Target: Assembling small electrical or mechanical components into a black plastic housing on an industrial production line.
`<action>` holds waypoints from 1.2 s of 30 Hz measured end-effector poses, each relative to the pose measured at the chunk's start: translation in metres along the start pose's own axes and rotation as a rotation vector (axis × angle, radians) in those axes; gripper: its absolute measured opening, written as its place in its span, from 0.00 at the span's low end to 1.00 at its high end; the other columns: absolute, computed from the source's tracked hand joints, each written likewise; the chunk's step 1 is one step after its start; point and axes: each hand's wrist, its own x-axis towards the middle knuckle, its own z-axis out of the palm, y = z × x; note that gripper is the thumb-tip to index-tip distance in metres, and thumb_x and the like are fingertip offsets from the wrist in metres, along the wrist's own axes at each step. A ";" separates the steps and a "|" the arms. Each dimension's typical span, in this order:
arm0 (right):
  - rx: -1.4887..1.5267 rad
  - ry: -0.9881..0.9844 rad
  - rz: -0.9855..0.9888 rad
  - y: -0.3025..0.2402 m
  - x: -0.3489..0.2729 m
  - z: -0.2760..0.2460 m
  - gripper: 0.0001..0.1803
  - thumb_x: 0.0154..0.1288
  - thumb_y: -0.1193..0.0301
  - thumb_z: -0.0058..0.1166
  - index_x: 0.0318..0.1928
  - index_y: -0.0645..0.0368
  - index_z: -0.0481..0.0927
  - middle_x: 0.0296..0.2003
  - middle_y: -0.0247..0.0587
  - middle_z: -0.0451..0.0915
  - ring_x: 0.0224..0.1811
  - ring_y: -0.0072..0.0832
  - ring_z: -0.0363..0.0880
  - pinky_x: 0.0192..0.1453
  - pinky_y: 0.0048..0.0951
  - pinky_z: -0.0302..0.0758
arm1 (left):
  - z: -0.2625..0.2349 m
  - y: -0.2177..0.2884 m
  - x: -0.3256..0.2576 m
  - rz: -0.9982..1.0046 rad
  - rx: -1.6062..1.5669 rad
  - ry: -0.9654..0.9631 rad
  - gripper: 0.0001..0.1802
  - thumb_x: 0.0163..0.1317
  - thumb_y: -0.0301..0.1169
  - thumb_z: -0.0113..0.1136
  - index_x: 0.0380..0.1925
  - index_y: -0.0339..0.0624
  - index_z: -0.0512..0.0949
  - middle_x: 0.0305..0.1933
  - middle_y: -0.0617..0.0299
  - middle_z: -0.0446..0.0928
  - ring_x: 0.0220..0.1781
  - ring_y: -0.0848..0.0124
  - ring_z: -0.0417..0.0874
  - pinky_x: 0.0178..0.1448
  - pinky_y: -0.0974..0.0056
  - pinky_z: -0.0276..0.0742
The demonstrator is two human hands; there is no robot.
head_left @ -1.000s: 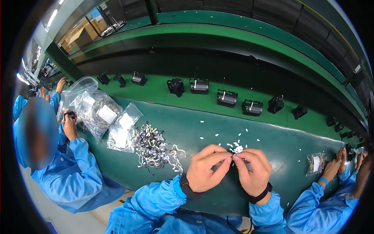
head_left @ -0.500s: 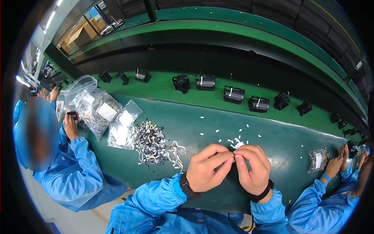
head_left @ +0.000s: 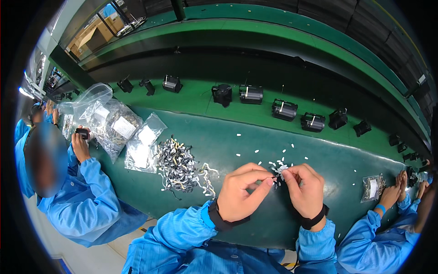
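My left hand (head_left: 241, 194) is closed in a pinch on a short dark cable (head_left: 275, 181), whose dark end sticks out past the thumb and forefinger. Just to the right, my right hand (head_left: 306, 189) has thumb and forefinger together at the near edge of a small cluster of white pieces (head_left: 279, 165); what its fingertips hold, if anything, is hidden. Left of my hands lies a tangled heap of short black, white and yellow cables (head_left: 179, 168) on the green table (head_left: 214, 137).
Clear bags of cables (head_left: 114, 125) and a flatter clear bag (head_left: 143, 144) lie at the left. Black cylindrical devices (head_left: 284, 110) line the green conveyor beyond the table. Co-workers in blue sit left (head_left: 82, 196) and right (head_left: 381, 228); a small bag (head_left: 372, 188) lies near the right one.
My right hand has parted from the left and moved slightly right, to the white pieces. The left hand keeps its pinch. The black devices on the conveyor have shifted right.
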 end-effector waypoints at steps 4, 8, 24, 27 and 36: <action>0.058 -0.002 -0.087 0.003 0.007 0.004 0.08 0.66 0.80 0.62 0.46 0.64 0.85 0.37 0.47 0.85 0.35 0.37 0.85 0.40 0.31 0.80 | -0.005 -0.009 0.003 -0.163 -0.299 -0.043 0.08 0.73 0.24 0.59 0.46 0.33 0.84 0.48 0.55 0.83 0.45 0.73 0.85 0.41 0.65 0.88; 0.105 0.051 -0.150 -0.004 0.002 0.003 0.11 0.66 0.81 0.61 0.49 0.66 0.85 0.40 0.48 0.86 0.38 0.36 0.87 0.44 0.30 0.81 | 0.000 -0.017 0.003 -0.322 -0.505 -0.087 0.09 0.75 0.29 0.59 0.46 0.34 0.83 0.42 0.62 0.81 0.42 0.77 0.82 0.38 0.69 0.85; 0.427 0.006 -0.133 0.000 -0.014 0.010 0.08 0.62 0.82 0.66 0.43 0.68 0.85 0.40 0.47 0.86 0.38 0.29 0.84 0.43 0.26 0.81 | -0.004 -0.025 0.005 -0.574 -0.743 -0.373 0.11 0.77 0.33 0.56 0.47 0.37 0.80 0.42 0.65 0.78 0.43 0.77 0.81 0.38 0.67 0.87; 0.535 0.052 -0.032 0.003 -0.014 0.011 0.07 0.65 0.82 0.65 0.43 0.68 0.85 0.39 0.44 0.85 0.38 0.25 0.84 0.42 0.24 0.80 | -0.001 -0.021 0.005 -0.529 -0.665 -0.354 0.11 0.77 0.33 0.56 0.49 0.37 0.79 0.43 0.64 0.77 0.44 0.78 0.81 0.41 0.67 0.87; 0.760 0.001 0.150 0.009 -0.015 0.019 0.08 0.68 0.80 0.65 0.46 0.67 0.83 0.36 0.40 0.87 0.35 0.20 0.84 0.36 0.20 0.80 | 0.009 -0.023 -0.001 -0.118 -0.248 -0.133 0.12 0.71 0.24 0.64 0.53 0.35 0.80 0.45 0.61 0.79 0.47 0.74 0.86 0.50 0.69 0.83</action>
